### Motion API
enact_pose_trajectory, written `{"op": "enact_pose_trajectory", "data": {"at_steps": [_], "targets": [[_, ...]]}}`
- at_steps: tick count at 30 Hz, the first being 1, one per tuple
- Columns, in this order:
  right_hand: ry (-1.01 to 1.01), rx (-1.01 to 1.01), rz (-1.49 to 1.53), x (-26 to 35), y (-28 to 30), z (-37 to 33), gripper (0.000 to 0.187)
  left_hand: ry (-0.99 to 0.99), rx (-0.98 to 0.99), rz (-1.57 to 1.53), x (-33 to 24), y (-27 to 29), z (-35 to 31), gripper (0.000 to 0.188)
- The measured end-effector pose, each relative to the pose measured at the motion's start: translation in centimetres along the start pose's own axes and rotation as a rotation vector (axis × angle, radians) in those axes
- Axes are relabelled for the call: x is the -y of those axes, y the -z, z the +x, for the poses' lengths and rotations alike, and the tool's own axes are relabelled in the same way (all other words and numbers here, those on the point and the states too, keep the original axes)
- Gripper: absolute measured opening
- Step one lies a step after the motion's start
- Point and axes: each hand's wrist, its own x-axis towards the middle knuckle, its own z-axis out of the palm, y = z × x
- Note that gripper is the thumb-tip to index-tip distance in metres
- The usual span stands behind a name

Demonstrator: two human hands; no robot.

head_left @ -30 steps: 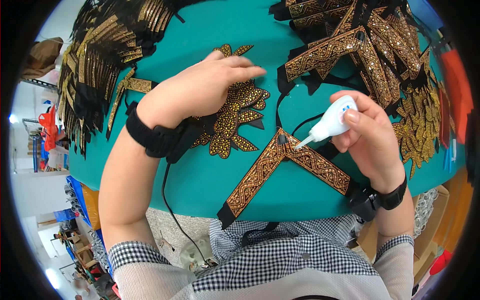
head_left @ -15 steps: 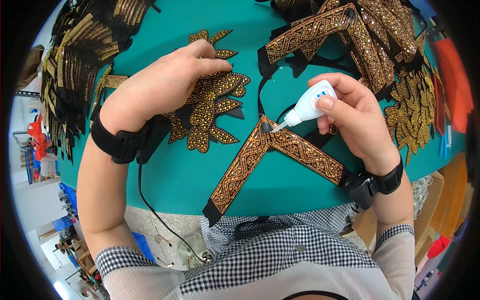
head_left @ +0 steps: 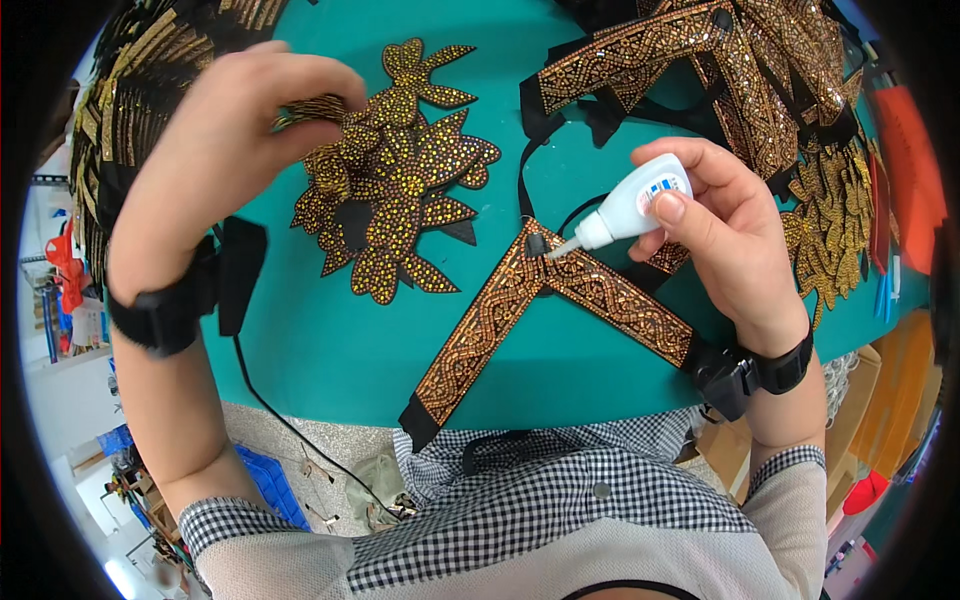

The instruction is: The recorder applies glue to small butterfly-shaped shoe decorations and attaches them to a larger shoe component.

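My right hand (head_left: 725, 230) grips a small white squeeze bottle (head_left: 640, 203). Its thin nozzle points down left at the peak of a V-shaped black strap (head_left: 485, 318) covered in copper-gold beadwork, close to a small black piece (head_left: 538, 245) there. Whether the tip touches the strap I cannot tell. At the left, my left hand (head_left: 245, 125), slightly blurred, pinches the edge of a gold-studded black appliqué (head_left: 312, 112) between thumb and fingers. Below and beside it lies a cluster of similar leaf- and petal-shaped appliqués (head_left: 395, 205) on the green table (head_left: 330, 370).
More beaded straps (head_left: 640, 55) are heaped at the far right, with gold leaf-shaped appliqués (head_left: 830, 225) below them. Fringed black-and-gold pieces (head_left: 130, 110) pile up at the far left. An orange-red sheet (head_left: 908, 170) lies by the right edge. A black cable (head_left: 290, 425) hangs from my left wrist.
My left hand has moved left from over the appliqué cluster, lifting one edge and uncovering more of it. The bottle and my right hand have shifted slightly right, the nozzle still at the strap's peak.
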Motion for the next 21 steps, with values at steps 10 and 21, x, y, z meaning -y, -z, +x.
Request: {"op": "enact_pose_trajectory", "data": {"at_steps": [10, 21], "targets": [[0.019, -0.065, -0.122, -0.7, -0.1, 0.5, 0.029, 0.518, -0.052, -1.375, -7.9, -2.1, -4.4, 0.020], [0.013, -0.018, -0.142, -0.8, -0.1, 0.7, 0.027, 0.375, -0.016, -0.745, -10.8, -5.7, -4.3, 0.022]]}}
